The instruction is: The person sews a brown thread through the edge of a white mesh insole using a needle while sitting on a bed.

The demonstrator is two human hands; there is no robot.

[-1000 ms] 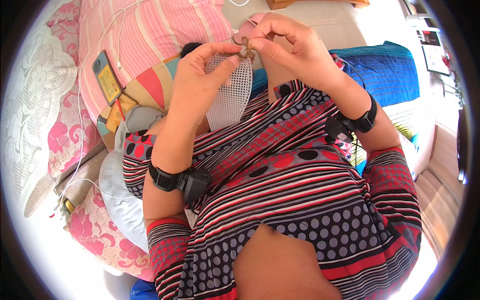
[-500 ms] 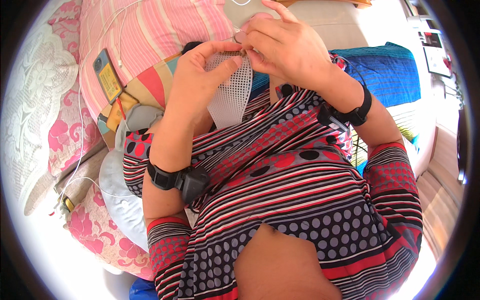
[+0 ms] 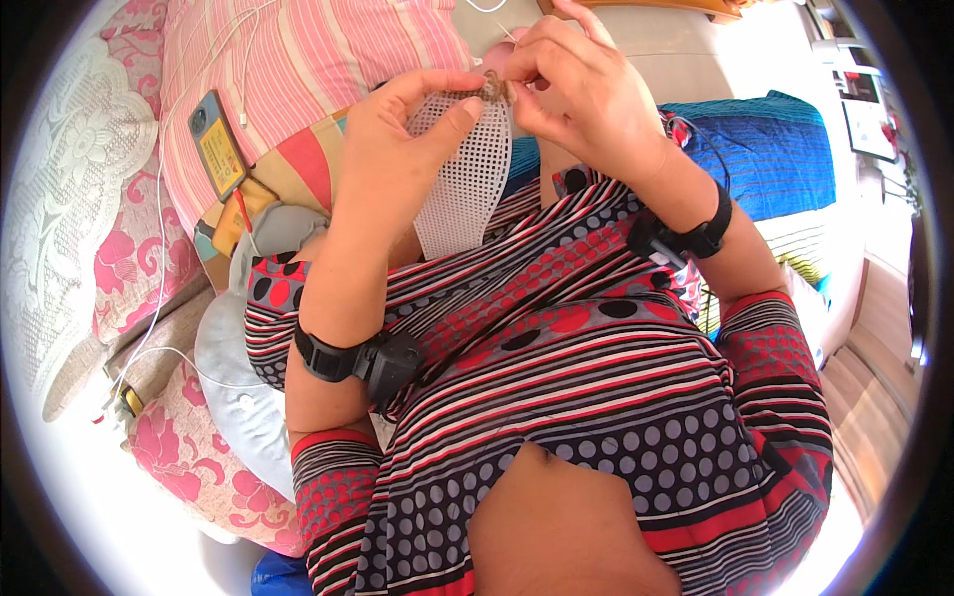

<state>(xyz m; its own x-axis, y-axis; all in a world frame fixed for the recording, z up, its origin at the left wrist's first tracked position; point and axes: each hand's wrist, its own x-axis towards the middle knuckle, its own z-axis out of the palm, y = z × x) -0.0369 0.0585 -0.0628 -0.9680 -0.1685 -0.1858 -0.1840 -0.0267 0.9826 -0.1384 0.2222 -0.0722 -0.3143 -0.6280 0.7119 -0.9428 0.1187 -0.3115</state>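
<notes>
A white plastic mesh sheet [image 3: 465, 179], like plastic canvas, hangs below my hands, in front of my lap. My left hand [image 3: 402, 149] pinches its upper edge between thumb and fingers. Brown yarn work [image 3: 494, 89] sits on that edge, between the fingertips of both hands. My right hand [image 3: 586, 94] is closed, its thumb and forefinger at the brown yarn; what exactly it grips is too small to make out. A thin pale stick-like tip [image 3: 504, 32] shows beyond the right fingers.
Left of me lie a pink striped pillow [image 3: 308, 50], a phone [image 3: 216, 144] with a cable, and a yellow case [image 3: 241, 214]. A grey-white cushion [image 3: 234, 348] is by my left arm. At right is a blue cloth [image 3: 765, 149]. Black bands with small devices circle both wrists.
My right hand has shifted slightly right and its fingers have opened out a little. The brown yarn now shows more between my hands. The mesh has moved slightly right.
</notes>
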